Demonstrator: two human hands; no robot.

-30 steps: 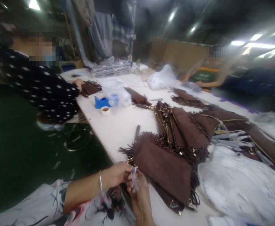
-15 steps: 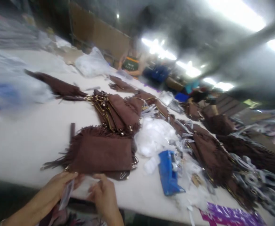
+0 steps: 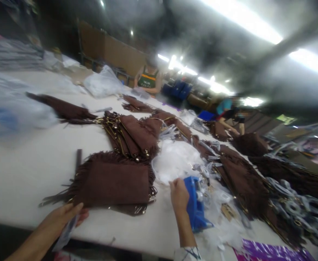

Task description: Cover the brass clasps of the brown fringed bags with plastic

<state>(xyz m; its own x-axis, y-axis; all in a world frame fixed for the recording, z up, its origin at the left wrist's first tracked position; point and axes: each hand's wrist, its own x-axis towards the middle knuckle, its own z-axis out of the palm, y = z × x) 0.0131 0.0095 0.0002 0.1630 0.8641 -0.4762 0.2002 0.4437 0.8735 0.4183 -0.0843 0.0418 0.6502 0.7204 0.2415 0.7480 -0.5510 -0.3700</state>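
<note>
At the table's front edge, my left hand [image 3: 73, 214] is closed on a narrow strip wrapped in clear plastic [image 3: 65, 233], which hangs below the fingers. Just above that hand lies a dark brown fringed bag [image 3: 115, 183], flat on the table. My right hand [image 3: 179, 195] is closed, its fingertips at the lower edge of a pile of thin white sheets [image 3: 175, 159] in clear plastic. Whether it grips one of them I cannot make out. Right beside it stands a blue tape dispenser [image 3: 194, 208].
More brown bags with gold zips [image 3: 137, 134] lie stacked behind. Further bags [image 3: 240, 177] and wrapped rings [image 3: 295, 208] cover the right side. A purple printed packet [image 3: 273, 250] lies front right. Clear plastic [image 3: 20, 105] is at left. Two people [image 3: 148, 79] work across the table.
My right hand has moved right and away from my left hand, to the white pile beside the tape dispenser. My left hand still holds the wrapped strip, slightly lower and further left.
</note>
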